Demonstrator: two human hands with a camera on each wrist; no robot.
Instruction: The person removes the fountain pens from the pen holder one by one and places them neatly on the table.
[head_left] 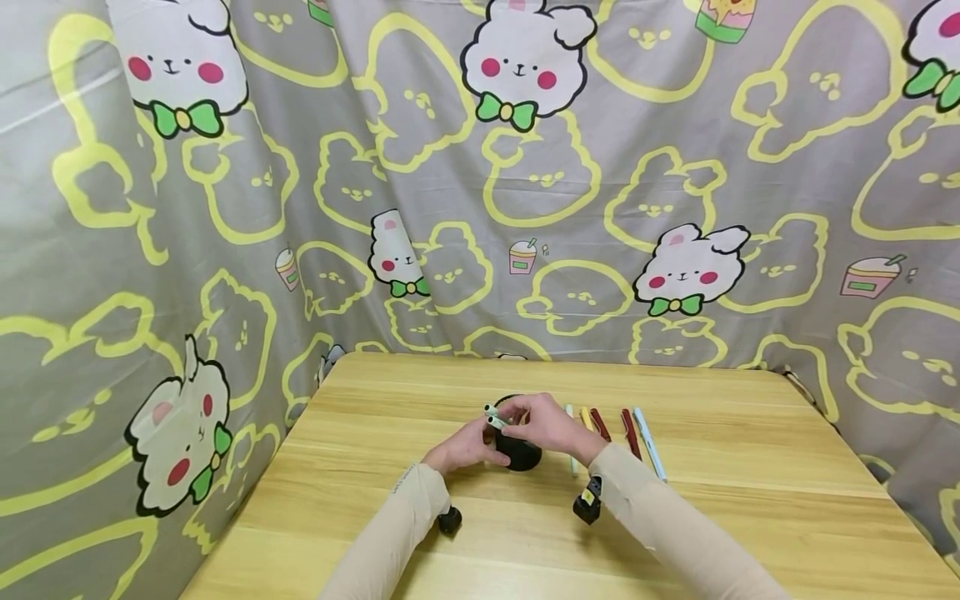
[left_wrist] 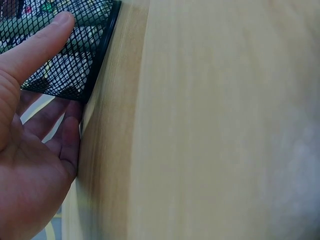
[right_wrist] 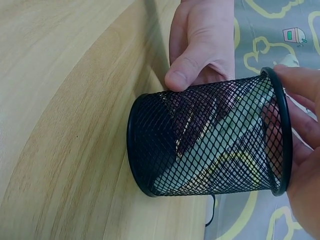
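A black mesh pen holder [head_left: 519, 454] stands upright on the table, its weave clear in the right wrist view. My left hand [head_left: 465, 447] grips its side, with the thumb [left_wrist: 47, 42] across the mesh and the fingers round the other side. Over the rim, my right hand [head_left: 546, 423] pinches a light green pen [head_left: 495, 422] whose dark-ended top sticks out. A second light green pen end [head_left: 491, 410] shows beside it. Through the mesh, a light green pen [right_wrist: 212, 142] slants down to the base. My right fingertips are partly hidden by the rim.
Right of the holder lie a pale green pen [head_left: 573, 458], a yellow pen [head_left: 586, 413], two dark red pens [head_left: 631, 432] and a light blue pen [head_left: 649, 445]. They rest on the wooden table [head_left: 750, 467]. A patterned grey curtain [head_left: 450, 192] hangs behind and at the left.
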